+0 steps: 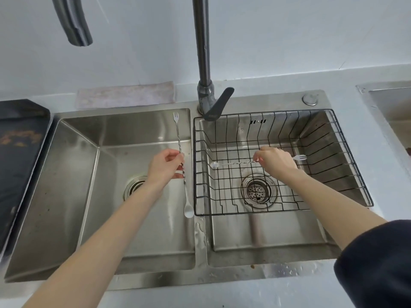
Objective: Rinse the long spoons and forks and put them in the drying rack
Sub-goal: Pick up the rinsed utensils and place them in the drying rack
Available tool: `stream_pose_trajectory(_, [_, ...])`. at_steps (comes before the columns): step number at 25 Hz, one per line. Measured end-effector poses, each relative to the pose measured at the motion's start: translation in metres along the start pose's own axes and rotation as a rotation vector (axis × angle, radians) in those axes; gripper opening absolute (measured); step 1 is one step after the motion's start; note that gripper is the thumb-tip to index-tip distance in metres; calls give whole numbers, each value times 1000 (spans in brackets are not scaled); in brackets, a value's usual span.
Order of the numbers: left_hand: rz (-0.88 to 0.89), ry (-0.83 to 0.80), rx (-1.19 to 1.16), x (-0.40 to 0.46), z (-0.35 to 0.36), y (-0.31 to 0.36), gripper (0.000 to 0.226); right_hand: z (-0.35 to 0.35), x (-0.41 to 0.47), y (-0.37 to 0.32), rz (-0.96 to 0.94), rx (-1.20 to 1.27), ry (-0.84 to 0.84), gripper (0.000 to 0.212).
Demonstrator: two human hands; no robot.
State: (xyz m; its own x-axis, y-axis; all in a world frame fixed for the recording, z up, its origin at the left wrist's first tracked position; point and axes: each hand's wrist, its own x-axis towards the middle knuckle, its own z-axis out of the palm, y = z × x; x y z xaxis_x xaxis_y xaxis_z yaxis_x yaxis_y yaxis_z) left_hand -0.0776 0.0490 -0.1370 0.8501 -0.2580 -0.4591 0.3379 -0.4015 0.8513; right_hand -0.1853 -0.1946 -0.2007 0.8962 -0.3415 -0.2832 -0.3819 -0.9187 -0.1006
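Head view. The right hand (274, 162) is pinched shut on the twisted shaft of a long thin steel stirrer (235, 163) with a small spoon bowl at one end and a small fork at the other. It holds this piece nearly level over the black wire drying rack (347, 152), which sits in the right stainless basin (266, 238). The spoon bowl points to 9 o'clock of the hand, the fork to 3 o'clock. Whether the piece touches the rack floor cannot be told.

The left hand (165, 166) is closed, thumb and fingers, on the mid-shaft of a second long steel spoon-fork stirrer (180, 156). This one hangs over the left stainless basin (73, 174) just beside the divider, fork at 12 o'clock, spoon at 6 o'clock.

The dark grey tap (203, 63) stands at 12 o'clock of the divider; no water is seen running.

Assessment: the step in hand appears to be setting the right piece into the rack. Recommended: lay it across several floor wires, not along them. A shaft this thin could slip through the mesh. Release only once both ends are borne.
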Motion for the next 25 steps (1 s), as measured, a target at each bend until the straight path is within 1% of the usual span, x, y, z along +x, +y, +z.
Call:
stream_pose_trajectory(9, [-7, -10, 39, 5, 3, 0, 3, 5, 1, 0, 4, 31, 29, 24])
stream_pose_trajectory(12, [-6, -15, 32, 5, 3, 0, 10, 5, -1, -2, 16, 39, 38, 25])
stream_pose_trajectory(15, [-10, -12, 20, 1, 3, 0, 3, 1, -2, -3, -2, 9, 34, 25])
stream_pose_trajectory(19, [-3, -5, 11, -1, 1, 1, 5, -4, -7, -8, -10, 22, 27, 25])
stream_pose_trajectory(22, [0, -12, 9, -4, 0, 4, 5, -13, -11, -21, -12, 92, 50, 26])
stream_pose_trajectory(25, [16, -33, -3, -8, 3, 9, 8, -27, -16, -47, -48, 251, 126, 25])
